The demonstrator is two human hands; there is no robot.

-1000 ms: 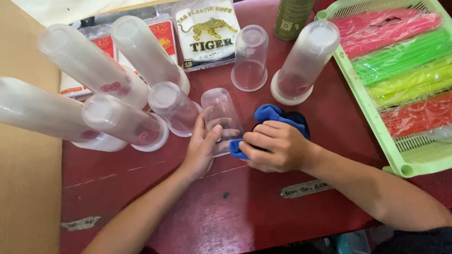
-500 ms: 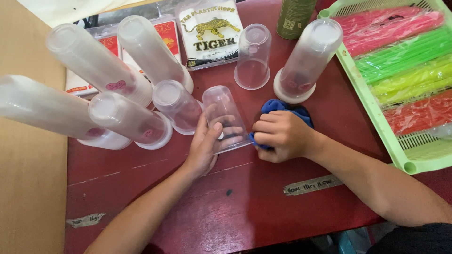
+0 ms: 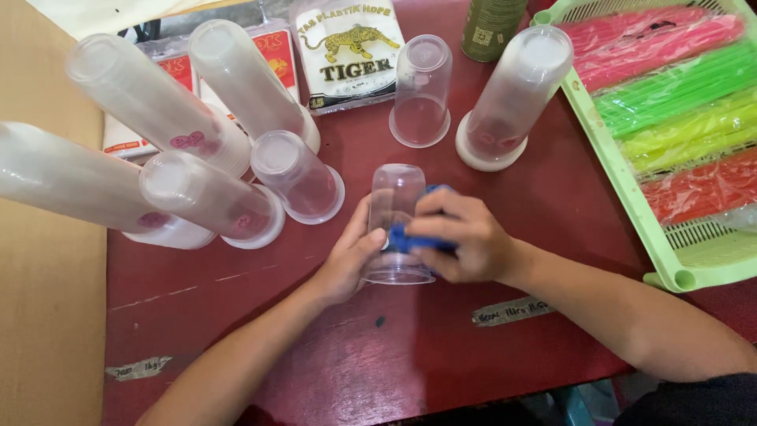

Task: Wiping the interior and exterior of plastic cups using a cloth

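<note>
Between my two hands, on the red table (image 3: 378, 347), a clear cup (image 3: 397, 221) stands upside down, mouth on the table and base up. My left hand (image 3: 347, 256) wraps its near-left side, thumb across the wall, fingers closed round it so that it cannot slide or tip. My right hand (image 3: 465, 237) is closed on a blue cloth (image 3: 406, 237) and presses it against the cup's right wall; the cloth is bunched in my grip, so only a little blue shows at my fingertips and behind my knuckles. Holding from both sides this way lets the cloth bear on the plastic while the cup stays put.

Just beyond my left fingers stands another short cup (image 3: 300, 177), also mouth down. Farther left, tall stacks of cups (image 3: 158, 110) lean toward me, each stack nested and inverted, which keeps the insides covered. Straight ahead of my fingers a single cup (image 3: 422, 91) stands inverted, well apart from the one I hold, and to the right of it another tall stack (image 3: 509, 99) stands mouth down. Beyond those lie a flat white packet (image 3: 347, 51) and a dark green can (image 3: 489, 28), only partly in view. Off to the right of my right hand, a light green tray (image 3: 631, 189) holds bundles of straws (image 3: 678, 102) in pink, green, yellow and red, laid side by side in wrappers.
</note>
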